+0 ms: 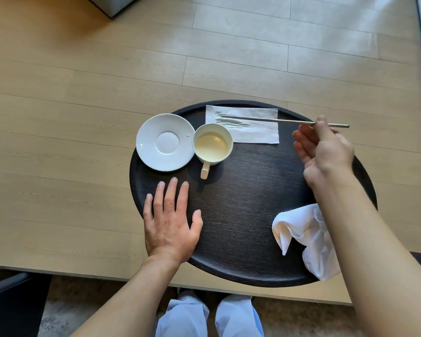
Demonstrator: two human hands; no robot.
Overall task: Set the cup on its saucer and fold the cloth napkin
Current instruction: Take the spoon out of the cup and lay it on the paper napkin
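Hands flank the cup (212, 144) — left (170, 220) flat, right (324, 148) pinching a stick (272, 120).

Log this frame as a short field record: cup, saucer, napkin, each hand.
cup: on tray, beside saucer, not on it; pale liquid inside
saucer: empty, at tray's left edge
cloth napkin: crumpled, unfolded, under right forearm
left hand: open, flat on tray
right hand: pinching thin metal stick over paper napkin
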